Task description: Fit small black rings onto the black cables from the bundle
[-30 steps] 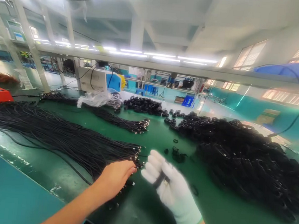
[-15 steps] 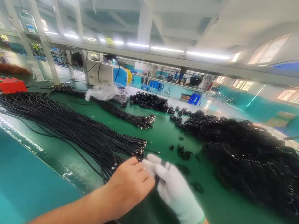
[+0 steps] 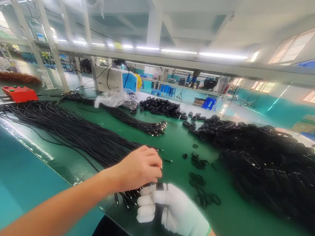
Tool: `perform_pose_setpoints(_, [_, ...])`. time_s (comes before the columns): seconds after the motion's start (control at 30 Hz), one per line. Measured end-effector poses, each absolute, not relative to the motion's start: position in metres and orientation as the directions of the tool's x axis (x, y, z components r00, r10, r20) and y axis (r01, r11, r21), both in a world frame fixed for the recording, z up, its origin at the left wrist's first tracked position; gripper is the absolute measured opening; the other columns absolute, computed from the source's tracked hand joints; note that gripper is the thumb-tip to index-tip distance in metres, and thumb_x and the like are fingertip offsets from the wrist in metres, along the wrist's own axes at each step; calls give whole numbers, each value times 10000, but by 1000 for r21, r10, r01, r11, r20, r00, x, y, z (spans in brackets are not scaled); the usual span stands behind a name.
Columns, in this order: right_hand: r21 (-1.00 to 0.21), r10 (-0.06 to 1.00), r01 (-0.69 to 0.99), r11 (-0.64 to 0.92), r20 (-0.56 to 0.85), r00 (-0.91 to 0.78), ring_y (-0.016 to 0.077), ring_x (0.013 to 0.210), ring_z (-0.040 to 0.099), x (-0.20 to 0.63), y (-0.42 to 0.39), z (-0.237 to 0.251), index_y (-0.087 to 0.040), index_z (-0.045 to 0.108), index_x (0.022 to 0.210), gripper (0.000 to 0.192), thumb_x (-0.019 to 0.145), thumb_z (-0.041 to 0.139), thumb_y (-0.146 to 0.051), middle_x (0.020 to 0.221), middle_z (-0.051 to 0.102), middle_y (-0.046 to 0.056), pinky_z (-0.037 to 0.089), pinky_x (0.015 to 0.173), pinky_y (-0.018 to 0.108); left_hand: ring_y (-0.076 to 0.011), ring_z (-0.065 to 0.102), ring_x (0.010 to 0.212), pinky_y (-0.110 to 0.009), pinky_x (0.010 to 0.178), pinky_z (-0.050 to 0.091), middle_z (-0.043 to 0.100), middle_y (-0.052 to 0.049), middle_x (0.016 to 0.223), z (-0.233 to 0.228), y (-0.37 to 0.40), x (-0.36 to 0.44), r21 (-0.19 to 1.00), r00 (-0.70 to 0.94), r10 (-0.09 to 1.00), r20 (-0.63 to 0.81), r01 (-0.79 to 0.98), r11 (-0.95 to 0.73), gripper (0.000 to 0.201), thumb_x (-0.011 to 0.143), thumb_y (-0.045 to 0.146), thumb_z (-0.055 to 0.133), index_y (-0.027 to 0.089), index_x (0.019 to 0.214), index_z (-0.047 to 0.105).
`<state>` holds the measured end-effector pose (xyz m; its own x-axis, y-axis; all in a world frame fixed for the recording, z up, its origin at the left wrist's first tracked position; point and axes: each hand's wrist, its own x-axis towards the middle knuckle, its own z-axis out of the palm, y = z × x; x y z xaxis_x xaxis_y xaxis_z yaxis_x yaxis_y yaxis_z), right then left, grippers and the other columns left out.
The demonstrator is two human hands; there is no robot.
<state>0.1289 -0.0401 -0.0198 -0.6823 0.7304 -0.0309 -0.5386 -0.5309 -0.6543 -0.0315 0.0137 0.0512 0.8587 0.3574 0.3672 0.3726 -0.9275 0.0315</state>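
My left hand [image 3: 141, 168] is bare and hovers over the connector ends of a long bundle of black cables [image 3: 80, 133]. Its fingers are curled together, and whatever they pinch is hidden from view. Just below and to the right, my right hand [image 3: 176, 210] wears a white glove. Its fingers are wrapped round a coil of black cable [image 3: 159, 211], seen as parallel dark strands between thumb and fingers. Near the right hand, some loose black rings [image 3: 202, 198] lie on the green mat.
A big heap of black coils [image 3: 275, 166] covers the right of the green table [image 3: 177, 142]. Farther back are a shorter cable bundle [image 3: 137, 121], a clear plastic bag [image 3: 114, 99] and a white and blue machine [image 3: 115, 80]. A red button box [image 3: 20, 93] sits at left.
My left hand has lifted up and away from the right glove. The right hand has dropped slightly and turned, showing more of the black strands. The view has shifted a little.
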Motion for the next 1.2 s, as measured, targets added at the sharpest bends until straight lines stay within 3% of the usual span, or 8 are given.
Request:
perform_pose_setpoints(0.13, [-568,663,-520,-638,-63,-746,151,631,574,131,-42,-22,-67,602,876,220,739,666,-226,694,591,52,464,724,395,-127,513,719,-224,617,375,597,-6,822,64,5,-29,129,889,403,216,383,-915,208,851,165,500,201,710,649])
perform_pose_setpoints(0.27, [-583,641,-494,-645,-61,-765,243,671,657,136,-46,-28,-49,611,907,323,724,679,-306,732,662,111,488,713,476,-104,545,646,-193,574,376,600,38,710,73,14,-23,329,909,410,81,364,-872,148,798,221,611,202,652,630])
perform_pose_setpoints(0.4, [-546,663,-528,-651,-70,-745,213,658,655,139,-48,-30,-114,576,825,302,669,745,-311,668,640,34,448,814,538,-94,527,544,-179,497,378,568,48,606,62,22,-25,760,828,554,-86,414,-501,96,750,270,642,181,719,624])
perform_pose_setpoints(0.5, [-578,684,-528,-622,-72,-726,228,721,648,136,-46,-28,-125,577,858,346,652,762,-332,685,647,44,450,804,530,-79,458,502,-179,463,357,519,55,599,44,12,-29,901,726,683,-77,344,-263,114,761,271,595,163,797,602])
perform_pose_setpoints(0.67, [-703,736,-513,-492,-21,-676,311,867,654,131,-44,-21,-79,639,875,330,708,702,-357,660,687,116,491,715,442,-102,489,680,-204,610,386,566,21,740,14,-15,-27,947,507,853,128,193,-256,108,824,222,515,156,822,600])
perform_pose_setpoints(0.9, [-813,715,-462,-353,84,-694,304,790,680,136,-40,-19,-41,666,850,287,783,553,-296,658,703,146,505,713,431,-94,446,647,-204,592,362,504,37,707,-16,-20,-16,989,413,899,144,-26,-146,135,853,292,511,162,870,539])
perform_pose_setpoints(1.1, [-839,668,-419,-346,93,-738,283,760,685,141,-41,-8,-40,682,844,295,780,559,-301,663,707,138,511,700,394,-99,481,706,-213,636,392,539,23,801,4,-20,-24,986,581,809,86,65,-152,143,782,177,562,168,924,551])
perform_pose_setpoints(1.2, [-870,621,-354,-343,72,-780,289,781,677,140,-43,-4,-40,686,826,305,775,573,-318,692,709,148,515,715,415,-91,467,662,-209,604,387,531,34,772,5,-23,-25,947,537,831,147,166,-274,121,749,124,560,173,859,548])
